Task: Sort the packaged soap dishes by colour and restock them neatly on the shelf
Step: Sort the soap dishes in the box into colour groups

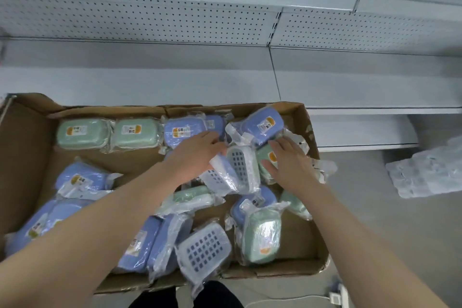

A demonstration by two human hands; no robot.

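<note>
I'm mid-sort: my right hand [287, 161] lies spread on a green dish [263, 154] near the box's [310, 132] far right corner, my left hand [197, 155] covers blue dishes [180, 132], grip unclear; next I'd carry one colour to the shelf [150, 82]

Label print [77, 130] unreadable, plastic bags [430, 170] cropped right, cardboard box [22, 157] cropped left

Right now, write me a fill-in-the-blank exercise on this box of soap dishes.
The box is made of ____. The back-left dish and its neighbour are both ____. The tilted dish in the back-right corner is ____.
Answers: cardboard; green; blue.
</note>
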